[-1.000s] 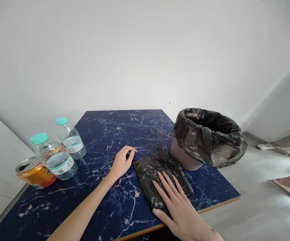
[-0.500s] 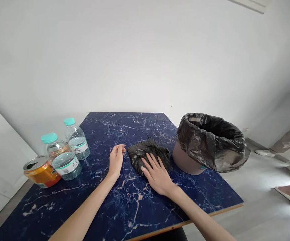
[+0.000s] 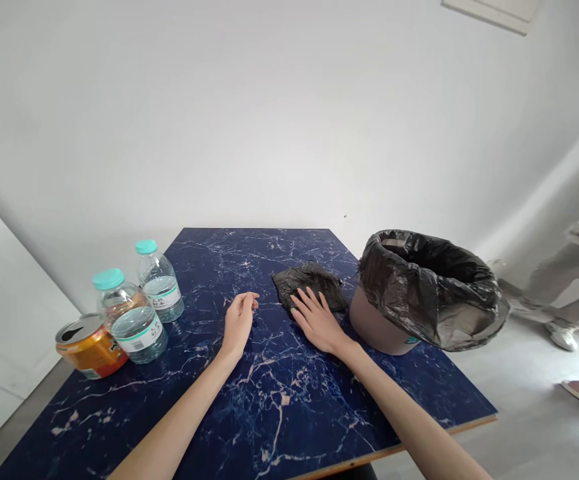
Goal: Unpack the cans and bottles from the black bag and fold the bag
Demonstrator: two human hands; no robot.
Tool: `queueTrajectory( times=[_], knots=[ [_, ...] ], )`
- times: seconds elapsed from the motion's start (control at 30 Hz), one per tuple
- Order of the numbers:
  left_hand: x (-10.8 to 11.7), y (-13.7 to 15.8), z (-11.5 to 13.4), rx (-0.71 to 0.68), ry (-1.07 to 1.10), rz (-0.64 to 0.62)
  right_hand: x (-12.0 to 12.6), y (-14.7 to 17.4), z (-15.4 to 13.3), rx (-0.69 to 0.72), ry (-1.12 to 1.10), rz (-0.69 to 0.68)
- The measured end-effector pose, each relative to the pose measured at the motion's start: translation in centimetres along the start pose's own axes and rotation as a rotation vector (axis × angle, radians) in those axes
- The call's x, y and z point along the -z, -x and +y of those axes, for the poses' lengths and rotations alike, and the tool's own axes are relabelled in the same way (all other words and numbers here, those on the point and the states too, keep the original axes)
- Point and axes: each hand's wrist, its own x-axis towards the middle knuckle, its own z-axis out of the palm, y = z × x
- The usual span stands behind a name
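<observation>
right hand flat and open on the bag mid-frame, left hand resting loose, empty on the tabletop beside it

A plain room (home-like): marble-patterned table, lined bin, bare wall.

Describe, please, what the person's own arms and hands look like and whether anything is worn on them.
Both forearms are bare as far as the picture shows, with no sleeves in view. The left hand and the right hand wear no gloves, and no rings, watch or bracelet can be seen. The fingers are slim with short, unpainted-looking nails.
</observation>
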Motion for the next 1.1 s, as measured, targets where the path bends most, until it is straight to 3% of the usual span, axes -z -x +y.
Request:
queueTrajectory(
  times=[0.2,0.4,0.53,0.77,0.97,1.1],
  knots=[
    [-0.1,0.5,0.4,-0.027,-0.060,-0.068,-0.7,3.1,-5.2,-0.026,0.004,0.038],
    [0.0,0.3,0.5,-0.032,-0.081,-0.094,-2.1,1.8,-7.8,-0.172,0.001,0.014],
    [0.0,0.3,0.6,-0.031,-0.093,-0.100,-2.2,-0.2,-6.6,-0.246,-0.005,0.015],
    [0.1,0.3,0.8,-0.018,-0.114,-0.119,-2.0,-4.2,-1.4,-0.387,-0.015,0.032],
    [0.2,0.5,1.0,-0.012,-0.126,-0.149,-1.6,-6.5,2.6,-0.567,0.021,0.151],
    [0.3,0.7,1.3,-0.012,-0.137,-0.169,-2.0,-6.2,2.9,-0.628,0.046,0.220]
  ],
)
